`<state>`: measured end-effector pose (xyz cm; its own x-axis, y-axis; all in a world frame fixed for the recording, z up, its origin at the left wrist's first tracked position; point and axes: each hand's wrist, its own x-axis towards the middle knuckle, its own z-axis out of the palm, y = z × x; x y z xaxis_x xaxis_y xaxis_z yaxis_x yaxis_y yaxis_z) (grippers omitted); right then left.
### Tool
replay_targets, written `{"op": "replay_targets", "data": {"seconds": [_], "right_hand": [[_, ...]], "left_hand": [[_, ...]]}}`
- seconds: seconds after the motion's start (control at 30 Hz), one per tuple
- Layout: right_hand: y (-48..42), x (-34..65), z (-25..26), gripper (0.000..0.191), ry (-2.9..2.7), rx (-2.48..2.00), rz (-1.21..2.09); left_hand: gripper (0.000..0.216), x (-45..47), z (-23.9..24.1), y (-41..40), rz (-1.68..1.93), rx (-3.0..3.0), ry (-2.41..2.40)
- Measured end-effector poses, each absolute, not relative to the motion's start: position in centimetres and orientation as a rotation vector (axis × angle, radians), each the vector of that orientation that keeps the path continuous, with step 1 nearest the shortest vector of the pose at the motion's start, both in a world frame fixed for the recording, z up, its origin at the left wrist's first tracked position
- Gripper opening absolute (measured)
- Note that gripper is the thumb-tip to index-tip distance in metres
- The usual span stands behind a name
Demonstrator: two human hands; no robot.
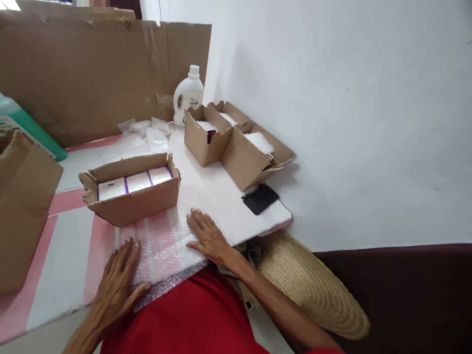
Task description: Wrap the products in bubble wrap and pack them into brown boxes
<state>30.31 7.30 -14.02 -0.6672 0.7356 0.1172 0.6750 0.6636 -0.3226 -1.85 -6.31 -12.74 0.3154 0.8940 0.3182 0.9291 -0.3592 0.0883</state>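
Bubble wrap (162, 241) lies flat on the table (70, 250) right in front of you, its near end hanging over the edge by your red clothing (180, 314). Your L hand (120, 278) is palm-down at the wrap's L side, fingers spread, gripping nothing; thumb's out toward the R. Your R hand (208, 238) is also flat, loose & unclenched, at the wrap's R side.

Just behind the wrap sits an open cardboard box (143, 204) w/ 3 white packs (138, 182) in a row, purple edging; can't tell if it's on the wrap. At far L there's a bigger box (25, 206), w/ a green bottle (37, 125) behind it. Clear plastic (157, 140) lies farther back, nr a white jug (189, 96). Along the wall (350, 98): 3 open boxes (206, 142) w/ white contents, plus a flat black item (261, 198) nr the table corner. Straw hat (306, 280) is below, R of your R arm. Tall cardboard sheet (92, 73) stands at the back.
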Motion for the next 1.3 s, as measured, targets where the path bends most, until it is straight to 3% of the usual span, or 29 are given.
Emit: {"op": "replay_targets", "data": {"seconds": [0.1,0.3,0.6,0.8,0.9,1.03,1.17,1.3], "right_hand": [[6.1,32.9,-12.8,0.071,-2.688,-0.962,0.421],[4.7,34.2,-12.6,0.086,-2.879,-0.794,0.514],[3.4,34.6,-15.6,0.049,-2.748,-0.751,0.244],[4.1,34.0,-15.0,0.035,-2.544,-0.749,0.435],[4.2,33.2,-14.7,0.024,-2.383,-0.796,0.516],[3.6,31.2,-14.3,0.021,-2.118,-1.034,0.592],[3.2,28.8,-14.2,0.031,-1.963,-1.291,0.521],[3.3,27.4,-14.4,0.030,-1.972,-1.460,0.383]], "left_hand": [[0.068,-3.4,-11.9,-8.6,-0.571,-2.492,-1.689],[0.075,-2.7,-13.3,-10.6,-0.352,-2.557,-1.579],[0.068,-2.6,-13.6,-9.5,-0.487,-2.468,-1.586],[0.051,-3.2,-13.5,-9.0,-0.757,-2.511,-1.608],[0.044,-3.3,-13.3,-8.5,-0.920,-2.507,-1.702],[0.016,-2.6,-12.7,-7.9,-1.134,-2.359,-2.031],[0.030,-1.2,-12.2,-6.9,-1.212,-2.064,-2.250],[0.032,-0.1,-11.8,-6.0,-1.160,-1.954,-2.288]]}}
